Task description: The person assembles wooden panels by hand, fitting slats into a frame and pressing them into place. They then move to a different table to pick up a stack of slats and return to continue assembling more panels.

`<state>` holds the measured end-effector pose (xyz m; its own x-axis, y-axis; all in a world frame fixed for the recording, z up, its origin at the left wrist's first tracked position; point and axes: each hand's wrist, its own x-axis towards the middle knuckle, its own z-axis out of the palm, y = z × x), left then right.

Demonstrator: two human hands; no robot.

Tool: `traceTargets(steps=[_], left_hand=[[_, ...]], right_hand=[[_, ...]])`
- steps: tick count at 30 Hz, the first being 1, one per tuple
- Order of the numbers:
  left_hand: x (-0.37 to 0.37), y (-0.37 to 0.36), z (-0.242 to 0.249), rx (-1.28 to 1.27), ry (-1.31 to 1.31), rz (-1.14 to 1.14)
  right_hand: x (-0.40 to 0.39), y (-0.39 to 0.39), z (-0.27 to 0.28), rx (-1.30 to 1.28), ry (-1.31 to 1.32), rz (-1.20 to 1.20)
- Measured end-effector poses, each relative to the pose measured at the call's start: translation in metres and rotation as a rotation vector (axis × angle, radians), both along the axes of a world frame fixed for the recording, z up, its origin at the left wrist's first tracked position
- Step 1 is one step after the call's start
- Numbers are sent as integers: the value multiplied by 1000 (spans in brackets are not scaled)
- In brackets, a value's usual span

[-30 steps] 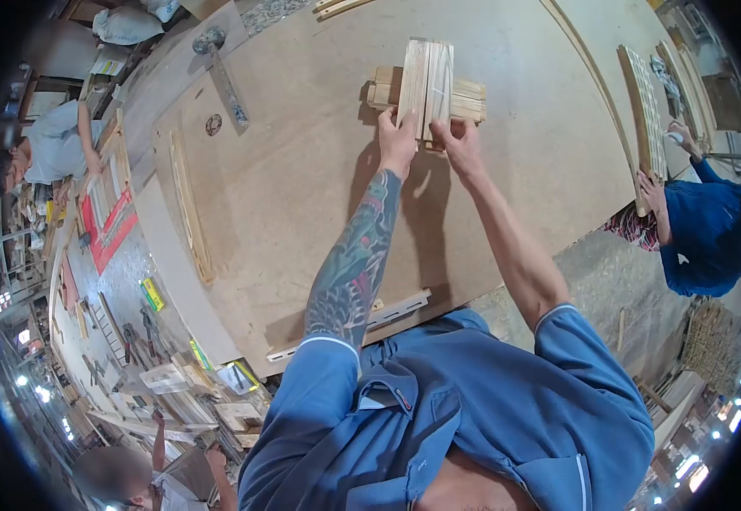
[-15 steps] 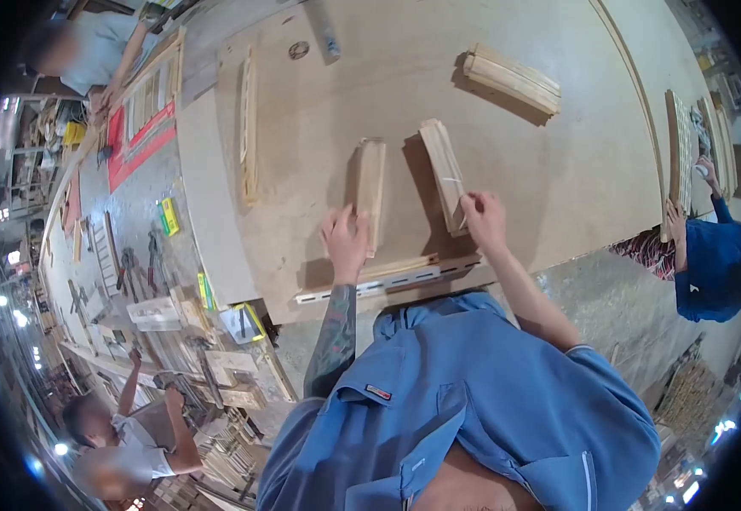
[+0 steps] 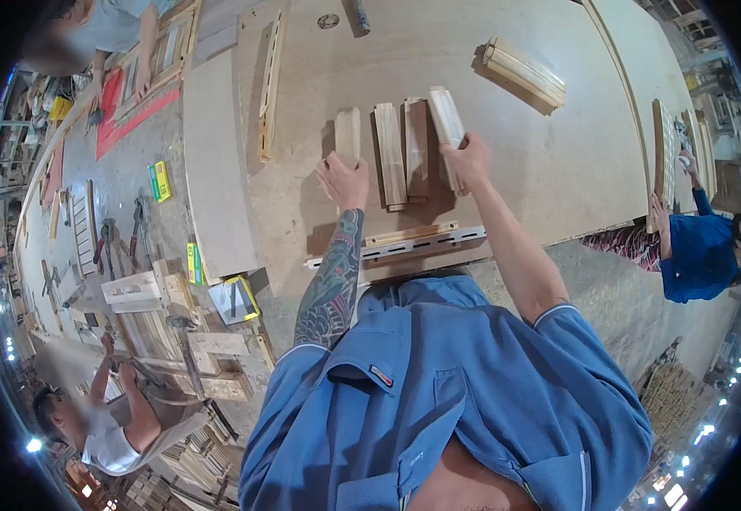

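My left hand [image 3: 343, 180] is closed around the near end of a short pale wooden strip [image 3: 347, 134], held at an angle above the board. My right hand [image 3: 469, 160] grips a bundle of wooden strips [image 3: 446, 117], its fingers partly hidden behind the wood. Between the hands lie two more pieces side by side: a stack of wooden strips [image 3: 389, 157] and, to its right, another wooden piece [image 3: 416, 145] with a dark shadowed side. Nearer my body, a white slotted metal strip [image 3: 422, 244] lies beside a thin wooden strip [image 3: 413, 233].
Farther out on the board [image 3: 302, 102] lie another wood bundle [image 3: 525, 75], a long wooden strip [image 3: 271, 85] and a marker-like tube [image 3: 360, 15]. Tools, a yellow-green box [image 3: 159, 180] and timber cover the left bench. Co-workers stand at left and right.
The two bundles by my hands have become several separate pieces. Two now lie between my hands, while each hand holds wood on the outer sides. The view has shifted slightly.
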<state>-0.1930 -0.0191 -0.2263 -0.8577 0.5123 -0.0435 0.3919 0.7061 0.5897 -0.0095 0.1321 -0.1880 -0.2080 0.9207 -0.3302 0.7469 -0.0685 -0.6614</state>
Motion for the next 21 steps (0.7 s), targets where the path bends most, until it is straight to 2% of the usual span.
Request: traceTargets(steps=[3,5,7,8,9,10,12,15,16,17,18,19,20,21], left_hand=[[2,3,-11,19,-45,85],[24,18,-5,97,-261,93],[29,15,1,15,-175,78],[20,7,2,113,-154,44],[9,1,1,212,-129,7],[0,-5,3,204,-124,7],[-6,-17,5,115,38,191],[6,-2,-9,155,23,143],[4,0,-13,145,29,153],[0,-1,-17,169,-80,177],[-3,-5,-20,194,-189,203],[-10,-15,-19,185,-182,217],[-19,-26,-17,115,-41,232],[-22,-32,-15,44,97,245]], right_hand=[[-2,-7,-22,103,-117,-60],[-12,-18,-27,174,-106,-45],[-15,-21,-21,201,11,-66],[-6,-12,-15,13,12,-77],[4,-4,-20,4,14,-75],[17,6,-28,83,-48,-123],[35,14,-34,187,-170,-191],[26,7,-31,125,-132,-77],[22,1,-39,302,-57,-35],[25,4,-40,289,-51,-24],[31,12,-35,153,-5,-80],[36,20,-31,18,40,-135],[46,28,-26,111,-72,-138],[51,31,-27,103,-65,-124]])
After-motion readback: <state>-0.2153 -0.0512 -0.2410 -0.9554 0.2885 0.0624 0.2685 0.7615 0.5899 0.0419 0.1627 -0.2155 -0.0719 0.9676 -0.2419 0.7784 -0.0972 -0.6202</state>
